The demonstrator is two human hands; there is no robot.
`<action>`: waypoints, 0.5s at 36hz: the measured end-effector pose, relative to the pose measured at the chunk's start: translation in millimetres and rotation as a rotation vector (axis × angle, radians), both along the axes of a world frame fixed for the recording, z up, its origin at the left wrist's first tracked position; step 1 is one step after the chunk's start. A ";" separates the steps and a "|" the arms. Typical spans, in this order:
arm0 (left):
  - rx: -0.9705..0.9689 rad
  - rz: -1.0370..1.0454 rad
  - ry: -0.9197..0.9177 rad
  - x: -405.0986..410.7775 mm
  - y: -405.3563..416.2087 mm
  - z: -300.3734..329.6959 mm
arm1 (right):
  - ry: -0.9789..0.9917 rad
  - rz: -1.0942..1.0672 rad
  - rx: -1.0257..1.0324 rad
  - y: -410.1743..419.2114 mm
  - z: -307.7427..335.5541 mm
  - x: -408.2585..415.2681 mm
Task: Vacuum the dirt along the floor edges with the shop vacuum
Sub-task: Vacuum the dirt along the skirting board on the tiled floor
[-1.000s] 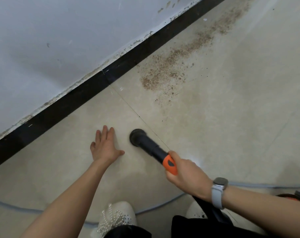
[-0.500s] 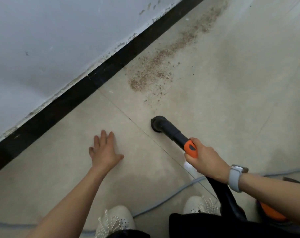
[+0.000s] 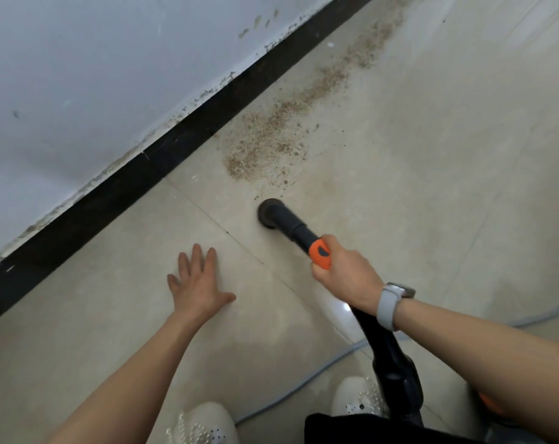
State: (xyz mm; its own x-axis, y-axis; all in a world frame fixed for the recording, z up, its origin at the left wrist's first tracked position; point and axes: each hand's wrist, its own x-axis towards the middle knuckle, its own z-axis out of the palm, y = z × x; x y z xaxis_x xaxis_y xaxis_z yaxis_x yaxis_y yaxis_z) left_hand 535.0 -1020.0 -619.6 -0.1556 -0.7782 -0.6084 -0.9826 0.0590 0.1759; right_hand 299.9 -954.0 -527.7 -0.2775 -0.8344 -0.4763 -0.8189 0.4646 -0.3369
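Note:
A band of brown dirt (image 3: 271,136) lies on the pale tiled floor beside the black baseboard (image 3: 163,161), running up toward the top right. The black vacuum nozzle (image 3: 269,213) rests mouth-down on the tile just below the dirt's near end. My right hand (image 3: 345,274) grips the nozzle tube at its orange collar (image 3: 320,253); the black hose (image 3: 393,373) runs back from it toward me. My left hand (image 3: 196,288) lies flat on the floor with fingers spread, left of the nozzle and apart from it.
A white wall (image 3: 79,75) with scuffed lower edge rises above the baseboard. A grey cable (image 3: 303,382) crosses the floor near my white shoes (image 3: 204,424). An orange part of the vacuum body (image 3: 489,405) shows at the lower right under my forearm.
My right hand has pushed the nozzle forward and to the right, from beside my left hand up to the near end of the dirt. My left hand has stayed flat on the floor.

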 end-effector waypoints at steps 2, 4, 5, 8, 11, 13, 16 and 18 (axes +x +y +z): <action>0.008 0.000 0.002 1.3 0.0 -0.9 | 0.017 -0.131 -0.005 -3.4 0.1 -23.8; 0.004 -0.011 -0.010 1.7 -0.6 -1.6 | 0.029 -0.223 -0.025 -9.8 0.0 -39.5; 0.000 -0.013 -0.016 1.4 -1.1 -1.3 | 0.033 -0.237 -0.034 -14.8 0.0 -42.6; 0.009 0.003 -0.014 -0.7 -4.5 0.2 | 0.027 -0.187 -0.039 -30.7 1.4 -32.8; 0.020 0.001 -0.021 -3.8 -9.1 2.0 | 0.012 -0.034 -0.038 -36.8 0.8 -5.1; 0.029 0.012 -0.025 -6.3 -12.4 2.5 | -0.005 0.076 -0.016 -34.3 -0.4 14.0; 0.025 0.035 -0.020 -9.5 -18.6 3.2 | -0.030 0.134 0.010 -32.7 -1.1 21.5; 0.017 0.044 -0.014 -10.0 -24.1 3.8 | -0.028 0.089 0.008 -35.4 -0.4 8.3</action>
State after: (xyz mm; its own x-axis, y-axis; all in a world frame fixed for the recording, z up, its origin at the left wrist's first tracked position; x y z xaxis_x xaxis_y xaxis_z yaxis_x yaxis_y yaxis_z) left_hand 525.0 -1044.1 -615.8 -0.1131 -0.7736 -0.6236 -0.9866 0.0128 0.1629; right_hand 308.2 -989.3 -528.2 -0.1891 -0.8512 -0.4896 -0.8476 0.3932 -0.3564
